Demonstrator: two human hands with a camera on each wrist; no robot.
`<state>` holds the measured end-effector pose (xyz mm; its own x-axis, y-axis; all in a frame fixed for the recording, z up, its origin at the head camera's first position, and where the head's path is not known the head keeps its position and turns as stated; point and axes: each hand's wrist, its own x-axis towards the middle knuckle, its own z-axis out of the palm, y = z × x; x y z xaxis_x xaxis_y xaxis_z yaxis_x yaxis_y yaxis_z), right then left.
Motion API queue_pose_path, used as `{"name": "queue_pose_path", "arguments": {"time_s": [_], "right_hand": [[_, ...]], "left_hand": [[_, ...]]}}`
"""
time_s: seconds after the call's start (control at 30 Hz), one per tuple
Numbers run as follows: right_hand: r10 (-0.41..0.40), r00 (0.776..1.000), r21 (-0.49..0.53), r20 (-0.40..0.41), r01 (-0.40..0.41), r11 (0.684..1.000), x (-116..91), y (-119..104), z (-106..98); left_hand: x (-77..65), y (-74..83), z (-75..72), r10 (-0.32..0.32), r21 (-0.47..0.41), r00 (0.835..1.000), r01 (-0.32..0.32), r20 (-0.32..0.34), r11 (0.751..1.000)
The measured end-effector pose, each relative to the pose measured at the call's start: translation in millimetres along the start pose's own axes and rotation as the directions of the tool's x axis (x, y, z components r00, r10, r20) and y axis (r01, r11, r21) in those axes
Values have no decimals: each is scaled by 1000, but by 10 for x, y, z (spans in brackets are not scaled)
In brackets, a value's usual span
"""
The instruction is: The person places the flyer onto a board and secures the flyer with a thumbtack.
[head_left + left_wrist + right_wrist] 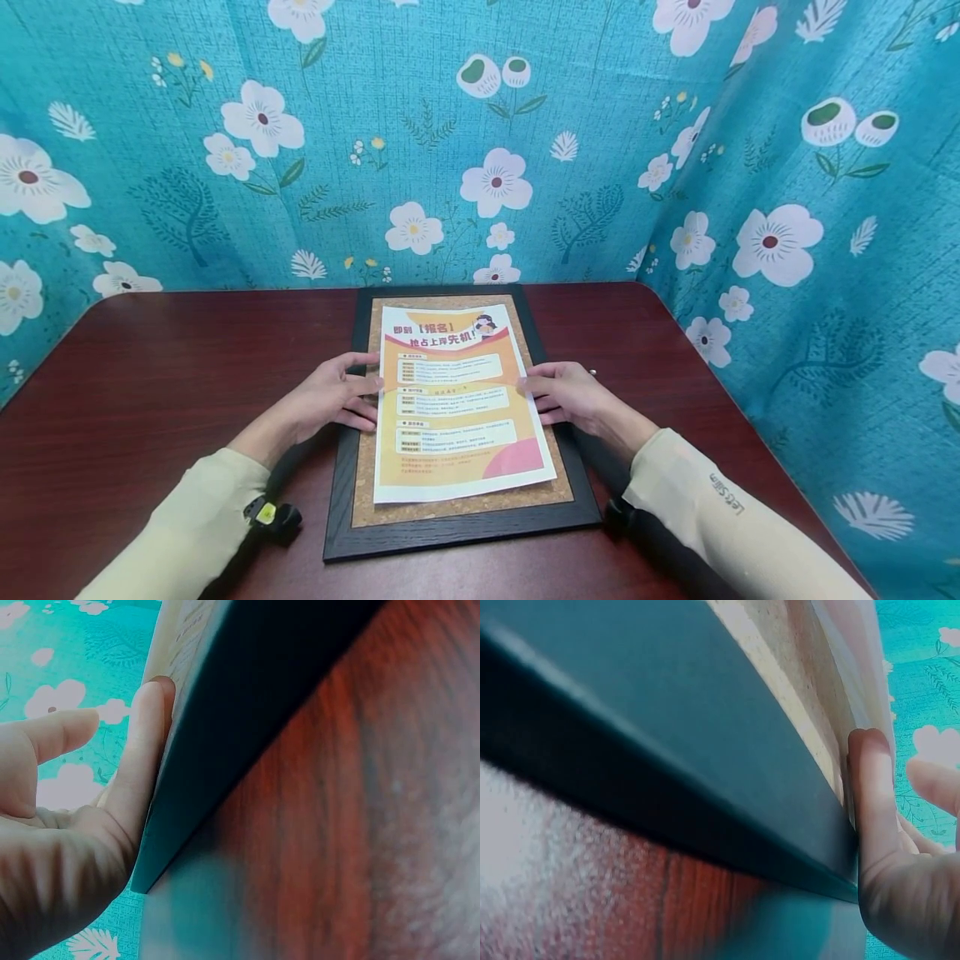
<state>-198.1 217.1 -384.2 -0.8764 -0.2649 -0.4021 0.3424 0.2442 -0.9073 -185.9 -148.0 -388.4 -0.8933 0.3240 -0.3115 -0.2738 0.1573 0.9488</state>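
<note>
A printed paper poster [450, 417], orange and yellow with Chinese text, lies over a cork board [465, 510] in a black frame [450, 537]. At the poster's left edge my left hand [330, 398] pinches it about halfway down. My right hand [576, 398] pinches the opposite edge at similar height. In the right wrist view the paper [859, 652] stands slightly off the cork [780, 645], with lower fingers [874, 795] against the board. The left wrist view shows lower fingers [139, 750] along the frame's side [217, 727]. Some fingertips are hidden by the paper.
The board lies on a dark red wooden table [187, 367], its top near the back edge. A blue floral curtain [420, 150] hangs behind and along the right side. Black wrist devices [281, 523] sit at both sleeves, close to the frame's lower corners.
</note>
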Motion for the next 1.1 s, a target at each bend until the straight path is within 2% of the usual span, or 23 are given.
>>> {"name": "queue_pose_path", "arguments": {"time_s": [0.33, 0.67, 1.1], "right_hand": [[3, 1000, 13, -5, -3, 1000, -26, 9, -58], [-1, 1000, 14, 4, 1, 1000, -44, -19, -84], [-43, 999, 5, 16, 43, 999, -57, -25, -120]], "left_hand": [[5, 2, -8, -28, 9, 1000, 28, 5, 1000], [-6, 27, -1, -27, 11, 1000, 26, 17, 1000], [-106, 53, -22, -18, 12, 1000, 18, 24, 1000]]}}
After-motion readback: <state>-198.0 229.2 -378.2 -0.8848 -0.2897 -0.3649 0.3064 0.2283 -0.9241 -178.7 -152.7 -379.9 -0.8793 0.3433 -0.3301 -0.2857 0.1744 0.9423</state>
